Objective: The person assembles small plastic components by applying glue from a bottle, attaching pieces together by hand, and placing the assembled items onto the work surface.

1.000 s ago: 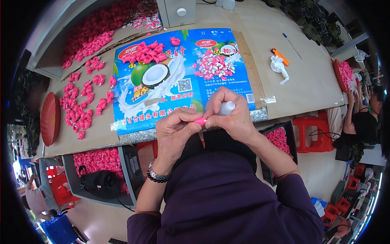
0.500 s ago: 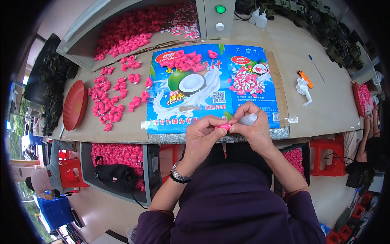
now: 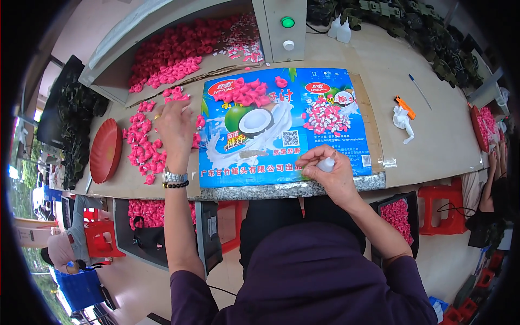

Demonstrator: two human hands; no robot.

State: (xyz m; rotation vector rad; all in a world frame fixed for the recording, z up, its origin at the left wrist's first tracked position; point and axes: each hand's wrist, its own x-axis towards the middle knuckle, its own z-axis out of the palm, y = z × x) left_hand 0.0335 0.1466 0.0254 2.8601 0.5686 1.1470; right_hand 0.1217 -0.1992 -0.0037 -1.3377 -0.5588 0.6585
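Note:
My left hand [image 3: 176, 127] reaches over the pink moulded pieces [image 3: 142, 142] spread on the left of the table. Its back faces up and its fingertips are partly hidden, so whether a piece is between them does not show. Near the front edge, my right hand [image 3: 337, 176] is closed around a small white bottle [image 3: 326, 164], over a blue printed cardboard sheet [image 3: 252, 172]. On that sheet, a cluster of pink pieces [image 3: 246, 92] lies at the far left. A heap of small pink-and-white parts [image 3: 327, 117] is at the right.
A red dish [image 3: 106, 151] stands left of the pieces. Behind is a grey housing [image 3: 275, 32] with a green button, sheltering a large pink pile [image 3: 173, 51]. White bottles [image 3: 343, 31], an orange-and-white tool [image 3: 402, 115] and a pen [image 3: 420, 91] lie to the right.
My left hand has left the pink piece's former place by my right hand and moved forward and left over the spread pieces. My right hand still holds the bottle near the front edge.

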